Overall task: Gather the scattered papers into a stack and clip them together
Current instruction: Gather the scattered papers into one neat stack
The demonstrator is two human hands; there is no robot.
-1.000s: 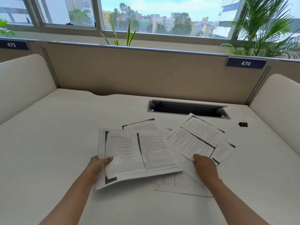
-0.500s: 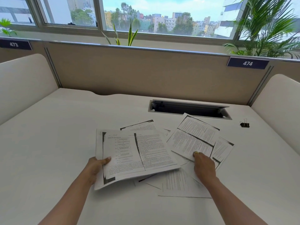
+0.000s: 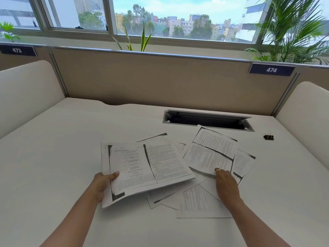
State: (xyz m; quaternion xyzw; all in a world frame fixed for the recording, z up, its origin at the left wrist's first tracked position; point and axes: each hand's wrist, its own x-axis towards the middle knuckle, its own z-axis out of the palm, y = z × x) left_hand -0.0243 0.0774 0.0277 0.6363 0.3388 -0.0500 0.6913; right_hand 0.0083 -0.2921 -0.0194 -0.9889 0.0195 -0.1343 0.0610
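Note:
My left hand [image 3: 102,182] grips the near left corner of a small stack of printed papers [image 3: 146,166], held a little above the white desk [image 3: 53,148]. My right hand [image 3: 226,184] pinches the near edge of another printed sheet [image 3: 210,152] and lifts it off the pile. Several more loose sheets [image 3: 199,202] lie fanned out flat under and between both hands. A black binder clip [image 3: 268,137] sits alone on the desk at the far right, well away from both hands.
A dark cable slot [image 3: 208,120] is cut into the desk just behind the papers. Beige partition panels [image 3: 160,81] wall the desk at the back, with padded white dividers [image 3: 26,93] at both sides. Plants stand on the window sill.
My right hand has slid toward the upper right sheet and taken hold of its near edge, raising it. The stack in my left hand has lifted slightly.

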